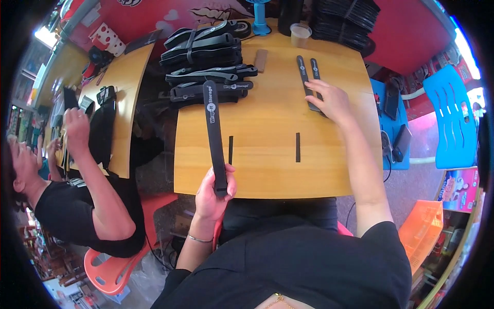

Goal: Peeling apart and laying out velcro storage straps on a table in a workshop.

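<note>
My left hand point(216, 193) is closed around the lower end of a black storage strap point(213, 123), which stands up in front of me with its rounded tip at the top. White print runs along the strap's upper half. Two similar dark straps lie side by side on the table, a left one point(301, 69) and a right one point(315, 67). My right hand point(329, 100) rests over their near ends, thumb and forefinger apart and touching the left one. Its other fingers partly cover the right strap.
Bundled black and grey straps point(206, 62) are piled at the table's far left. Two short black strips point(298, 148) lie on the near tabletop point(262, 175). A cup point(300, 35), a blue fan stand point(261, 23) and a black stack point(345, 20) stand behind. Another person point(87, 206) works at the left.
</note>
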Motion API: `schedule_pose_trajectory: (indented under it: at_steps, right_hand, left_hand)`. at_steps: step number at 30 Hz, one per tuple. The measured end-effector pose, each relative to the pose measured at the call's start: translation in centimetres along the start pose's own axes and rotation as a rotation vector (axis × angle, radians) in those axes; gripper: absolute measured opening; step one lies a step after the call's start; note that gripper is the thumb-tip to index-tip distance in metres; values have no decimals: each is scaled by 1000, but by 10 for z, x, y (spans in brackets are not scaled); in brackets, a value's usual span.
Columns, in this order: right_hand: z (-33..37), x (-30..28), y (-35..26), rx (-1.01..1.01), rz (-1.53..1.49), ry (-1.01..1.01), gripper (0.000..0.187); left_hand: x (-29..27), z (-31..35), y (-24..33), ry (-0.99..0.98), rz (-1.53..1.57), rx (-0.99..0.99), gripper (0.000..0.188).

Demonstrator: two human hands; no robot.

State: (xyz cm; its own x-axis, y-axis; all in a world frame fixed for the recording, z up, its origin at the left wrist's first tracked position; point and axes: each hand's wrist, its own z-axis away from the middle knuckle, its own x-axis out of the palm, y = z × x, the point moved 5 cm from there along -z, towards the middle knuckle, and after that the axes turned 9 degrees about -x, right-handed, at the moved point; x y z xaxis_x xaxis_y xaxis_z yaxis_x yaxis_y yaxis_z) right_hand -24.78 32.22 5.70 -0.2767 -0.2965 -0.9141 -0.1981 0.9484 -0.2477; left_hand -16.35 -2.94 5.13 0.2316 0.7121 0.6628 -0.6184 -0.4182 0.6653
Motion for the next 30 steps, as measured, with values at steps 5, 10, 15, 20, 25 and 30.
schedule_pose_trajectory:
  at_steps: [5,10,15,20,25,30]
  right_hand:
    - [11,-12,12,142,14,94,30]
    - [16,-4,19,178,48,30,26]
    - [11,-7,28,136,109,64,24]
    - [3,-11,11,62,-2,63,22]
    - [4,-1,7,-83,7,45,21]
    - [5,-1,10,-47,30,75,20]
  left_hand:
    - [5,-6,-2,-14,1,-14,38]
    - [8,-7,-2,0,-81,5,40]
    - [11,-8,-4,-28,-41,-10,37]
    - [15,-11,-4,-41,-56,6,37]
    - [21,-13,-4,-80,-49,19,38]
    - [27,-13,-6,-110,-49,21,36]
